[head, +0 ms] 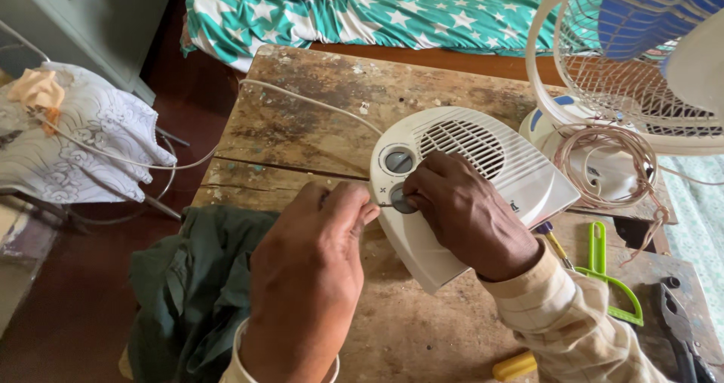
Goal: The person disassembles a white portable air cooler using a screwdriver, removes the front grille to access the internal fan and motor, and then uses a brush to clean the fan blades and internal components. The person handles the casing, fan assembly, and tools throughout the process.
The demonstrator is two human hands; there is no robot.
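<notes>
At centre frame, on the scarred wooden desk (317,119), a white plastic fan heater (467,179) lies face up, its rounded shell slotted by a grille. The right hand (467,213) pinches the lower grey knob (402,200); the left hand (309,270) has its fingers clenched on a thin metal tool (381,204) aimed at that knob. Likely risk: the tip slips off smooth plastic, gouging the housing or striking a finger. Green cloth (196,285) lies at lower left; a coiled cable (603,164) lies at right.
</notes>
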